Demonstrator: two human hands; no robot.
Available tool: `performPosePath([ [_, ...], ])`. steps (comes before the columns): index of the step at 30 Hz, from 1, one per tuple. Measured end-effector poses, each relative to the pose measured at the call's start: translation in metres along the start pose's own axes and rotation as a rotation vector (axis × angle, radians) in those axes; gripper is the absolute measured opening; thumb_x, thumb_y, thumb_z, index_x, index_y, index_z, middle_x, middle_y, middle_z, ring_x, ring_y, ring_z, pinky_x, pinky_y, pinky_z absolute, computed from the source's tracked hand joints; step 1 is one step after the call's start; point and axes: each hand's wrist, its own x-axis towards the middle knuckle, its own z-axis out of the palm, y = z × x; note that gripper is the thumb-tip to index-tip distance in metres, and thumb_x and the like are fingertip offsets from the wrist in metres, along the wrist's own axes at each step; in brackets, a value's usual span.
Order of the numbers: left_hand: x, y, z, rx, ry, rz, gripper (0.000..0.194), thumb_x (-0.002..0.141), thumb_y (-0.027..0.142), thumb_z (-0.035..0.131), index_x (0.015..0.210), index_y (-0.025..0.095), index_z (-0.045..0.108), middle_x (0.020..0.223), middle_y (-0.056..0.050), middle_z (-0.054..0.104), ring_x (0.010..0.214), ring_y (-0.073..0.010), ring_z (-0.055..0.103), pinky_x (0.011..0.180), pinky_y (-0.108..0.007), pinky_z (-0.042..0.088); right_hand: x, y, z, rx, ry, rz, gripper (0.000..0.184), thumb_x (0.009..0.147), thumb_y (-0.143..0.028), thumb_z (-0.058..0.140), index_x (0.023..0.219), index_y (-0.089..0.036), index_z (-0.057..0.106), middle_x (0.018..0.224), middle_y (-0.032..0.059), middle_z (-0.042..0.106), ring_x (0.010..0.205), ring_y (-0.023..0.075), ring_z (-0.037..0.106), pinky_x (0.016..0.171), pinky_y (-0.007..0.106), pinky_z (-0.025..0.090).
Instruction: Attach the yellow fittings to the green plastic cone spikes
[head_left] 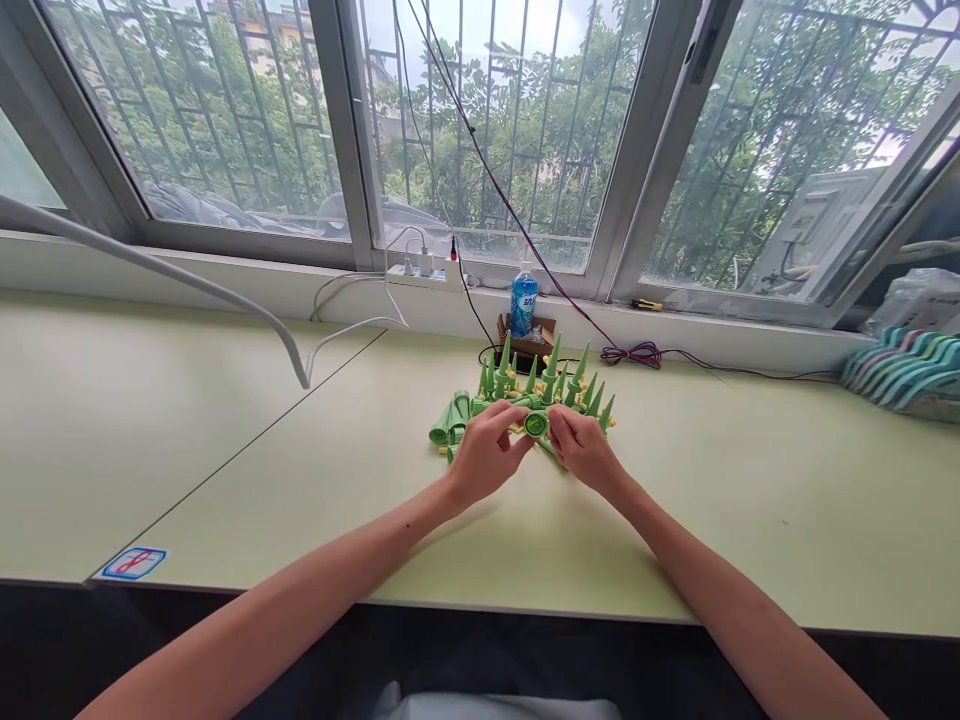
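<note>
A green plastic watering spike is held over the table with its round open end turned towards me. My left hand grips it from the left between thumb and fingers. Curled against its right side is my right hand, closed on it; what lies under those fingertips is hidden. Just behind my hands stand several green watering spikes, points up, with small yellow valves at their sides. More green spikes lie in a pile to the left of my left hand.
A blue bottle stands by a small cardboard box near the window. A coiled red-and-black cable lies to its right. Teal hangers are stacked far right. A power strip sits on the ledge; a grey tube arches over the left table.
</note>
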Motion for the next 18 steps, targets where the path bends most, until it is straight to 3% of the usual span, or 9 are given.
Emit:
performPosePath([
  [7,0.0015,0.0004,-0.0005,-0.030,0.022,-0.021,0.014,0.082,0.025,0.064,0.094,0.018,0.064,0.083,0.000,0.057,0.049,-0.0038,0.045,0.049,-0.019,0.041,-0.0007,-0.0001,-0.0015,0.072,-0.060,0.018,0.037,0.098,-0.047,0.036,0.072,-0.021,0.039,0.056,-0.0043,0.040,0.047,0.0096,0.035,0.047,0.024,0.028],
  [18,0.0023,0.0011,-0.0007,-0.092,0.021,-0.083,0.017,0.081,0.029,0.064,0.094,0.018,0.063,0.087,-0.002,0.058,0.049,-0.0041,0.043,0.047,-0.019,0.040,-0.0013,0.0023,-0.0003,0.133,-0.040,0.050,0.033,0.096,-0.048,0.041,0.077,-0.021,0.044,0.057,-0.0049,0.039,0.046,0.0091,0.034,0.044,0.023,0.026],
])
